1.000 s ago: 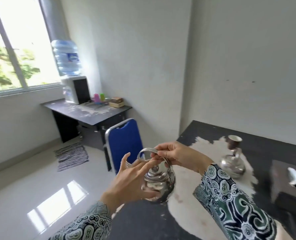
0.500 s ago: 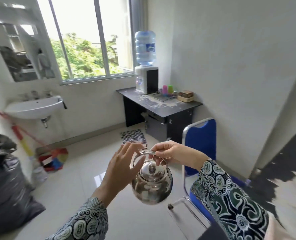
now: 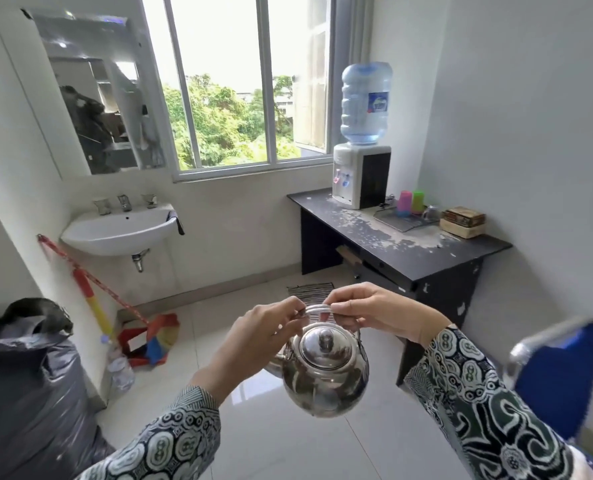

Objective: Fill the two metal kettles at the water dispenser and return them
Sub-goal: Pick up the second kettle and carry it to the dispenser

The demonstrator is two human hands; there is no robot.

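A shiny metal kettle (image 3: pixel 324 372) with its lid on hangs in front of me above the tiled floor. My right hand (image 3: pixel 374 313) grips the right side of its wire handle (image 3: pixel 317 309). My left hand (image 3: pixel 260 336) pinches the left side of the same handle. The water dispenser (image 3: pixel 360 174), white with a blue bottle on top, stands at the far left end of a dark desk (image 3: pixel 426 258) ahead on the right. The second kettle is out of view.
A blue chair (image 3: pixel 561 372) stands close on my right. A black rubbish bag (image 3: pixel 28 393) sits at the left. A wall sink (image 3: pixel 118 228), a mop and a striped mat (image 3: pixel 310 292) lie ahead. Pink and green cups (image 3: pixel 411 202) and a box stand on the desk.
My view has swung left from the table toward the dispenser corner. The kettle moved with me, and my left hand went from beside the kettle body to gripping its handle.
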